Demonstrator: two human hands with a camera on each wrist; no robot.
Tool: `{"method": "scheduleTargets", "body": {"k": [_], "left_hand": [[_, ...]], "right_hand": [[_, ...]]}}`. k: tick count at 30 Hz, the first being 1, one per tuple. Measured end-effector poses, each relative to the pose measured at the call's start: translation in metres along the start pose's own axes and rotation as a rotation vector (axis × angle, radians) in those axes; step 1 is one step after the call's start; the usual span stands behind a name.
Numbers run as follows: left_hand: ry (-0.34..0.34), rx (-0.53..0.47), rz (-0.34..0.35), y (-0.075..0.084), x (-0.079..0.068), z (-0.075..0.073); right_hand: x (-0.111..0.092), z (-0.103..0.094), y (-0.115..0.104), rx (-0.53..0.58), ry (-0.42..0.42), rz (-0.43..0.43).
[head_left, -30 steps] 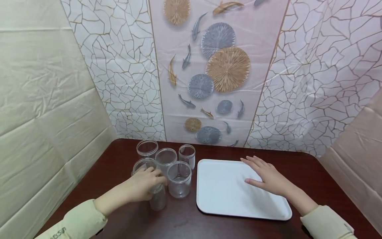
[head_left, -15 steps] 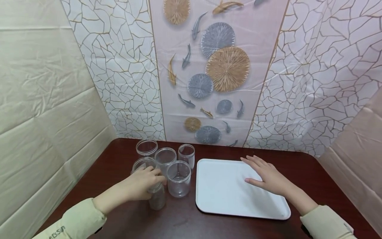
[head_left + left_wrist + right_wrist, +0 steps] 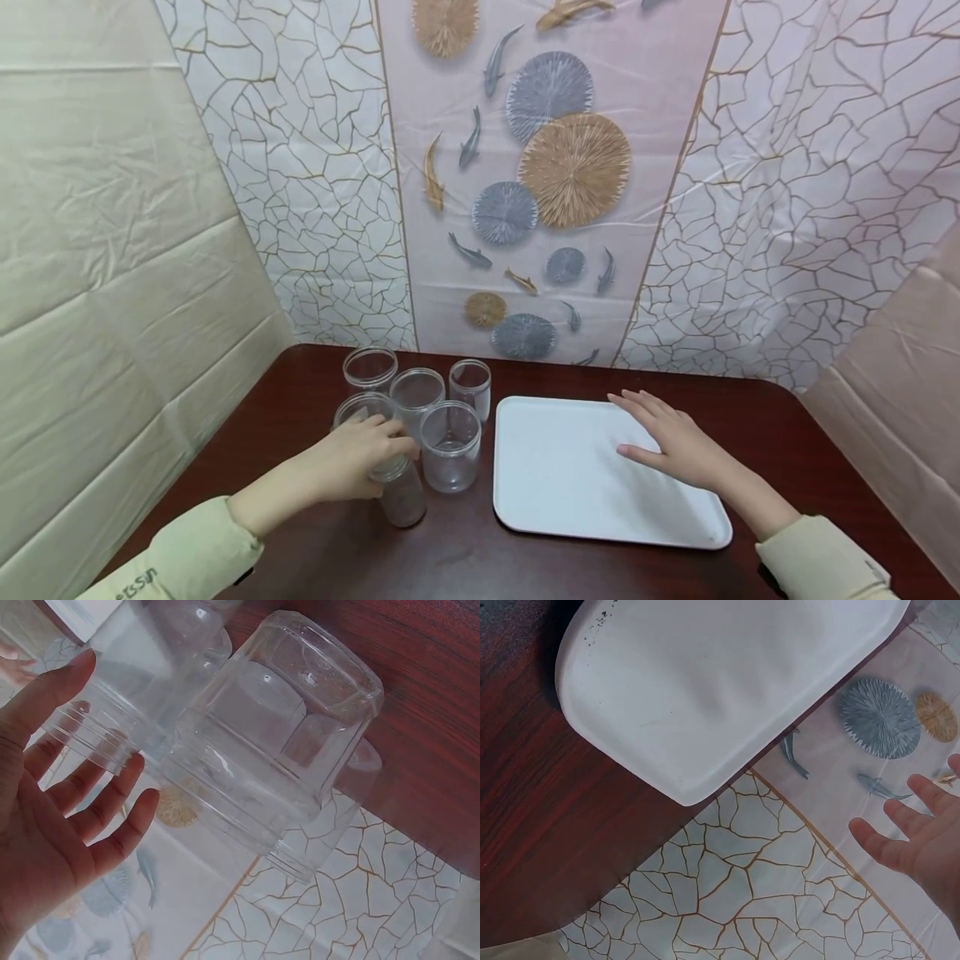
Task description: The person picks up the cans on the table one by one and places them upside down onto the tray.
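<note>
My left hand (image 3: 358,460) grips a narrow clear plastic jar (image 3: 403,500) near its top, in front of the other jars. The jar leans, its base out to the right. In the left wrist view, thumb and fingers curl about the threaded rim of this jar (image 3: 97,742). Beside the left hand stands a wide clear jar (image 3: 450,467), and another wide jar (image 3: 351,410) is partly hidden behind the hand. My right hand (image 3: 675,442) hovers over the white tray (image 3: 555,475) with fingers spread, holding nothing; its shadow falls on the tray.
Behind the left hand are more open clear jars: one far left (image 3: 369,375), one in the middle (image 3: 417,400) and a slim one (image 3: 471,387) close to the tray's left edge. All stand on a dark red-brown table (image 3: 480,567), with a patterned cloth (image 3: 525,275) hanging at the back.
The narrow jar in my left hand has gone from nearly upright to tilted, its base swinging right. The right hand and the tray stay nearly where they were.
</note>
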State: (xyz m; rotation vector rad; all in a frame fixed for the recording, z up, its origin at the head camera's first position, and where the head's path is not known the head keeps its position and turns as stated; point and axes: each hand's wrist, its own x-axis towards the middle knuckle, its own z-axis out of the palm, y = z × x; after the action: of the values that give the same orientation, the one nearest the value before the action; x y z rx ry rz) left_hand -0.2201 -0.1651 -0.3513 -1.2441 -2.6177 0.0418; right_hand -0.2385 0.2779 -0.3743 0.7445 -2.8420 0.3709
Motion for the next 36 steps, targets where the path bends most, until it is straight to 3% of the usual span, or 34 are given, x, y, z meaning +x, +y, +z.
{"method": "scheduleTargets", "body": {"k": [7, 14, 21, 36], "left_hand": [[-0.006, -0.083, 0.004, 0.002, -0.001, -0.003], [-0.04, -0.11, -0.018, 0.003, -0.003, -0.007], [-0.045, -0.133, -0.048, 0.003, -0.006, -0.01], [-0.047, -0.181, -0.08, 0.001, -0.005, -0.015]], "right_hand": [[0.002, 0.001, 0.002, 0.02, 0.001, 0.019], [0.003, -0.003, 0.006, 0.255, -0.009, 0.054], [0.002, -0.004, 0.009, 0.341, -0.012, 0.077], [0.01, -0.007, 0.006, 0.306, 0.073, 0.158]]}}
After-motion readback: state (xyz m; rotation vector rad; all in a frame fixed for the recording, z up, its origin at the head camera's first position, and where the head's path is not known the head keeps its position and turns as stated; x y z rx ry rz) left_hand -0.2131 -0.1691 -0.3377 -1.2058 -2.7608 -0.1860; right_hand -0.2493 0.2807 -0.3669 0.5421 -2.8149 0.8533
